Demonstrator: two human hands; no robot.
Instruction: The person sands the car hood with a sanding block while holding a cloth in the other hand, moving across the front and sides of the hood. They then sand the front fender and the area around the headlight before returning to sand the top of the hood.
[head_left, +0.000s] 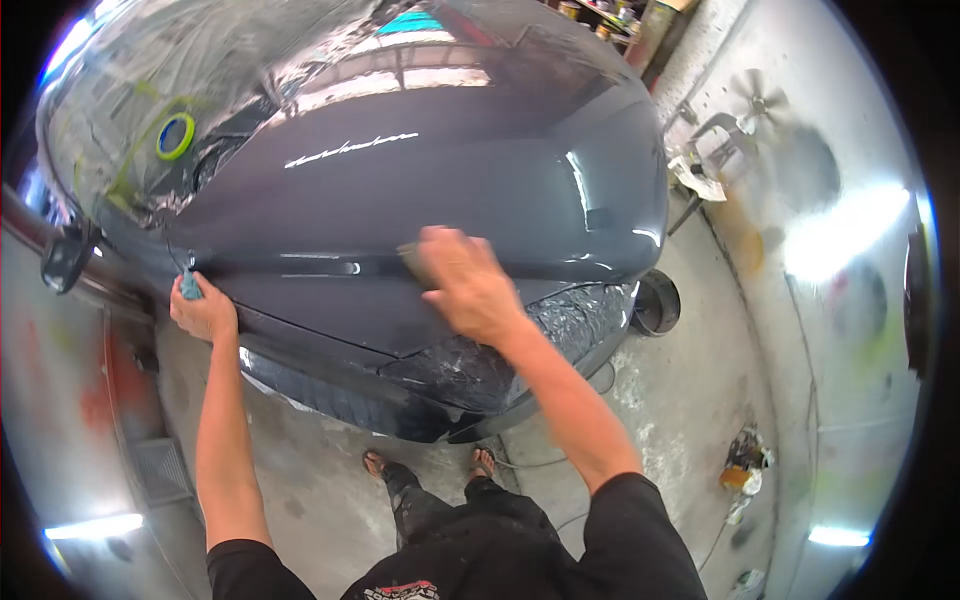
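A dark grey car hood (440, 190) with a glossy surface fills the middle of the view. My right hand (465, 280) lies over a flat brownish pad (414, 262) on the hood near its side crease; the fingers are slightly blurred and most of the pad is hidden beneath them. At the fender edge on the left, my left hand (206, 312) is closed around a small crumpled teal cloth (190, 286). Crinkled plastic film covers the headlight (585, 315) beside my right forearm.
Plastic sheeting covers the windshield, with a green tape roll (175, 136) on it. A side mirror (68, 258) sticks out at left. A black bucket (657, 303) stands past the headlight. A fan (757, 100) and a chair (720, 140) are by the right wall. A hose (530, 464) crosses the floor.
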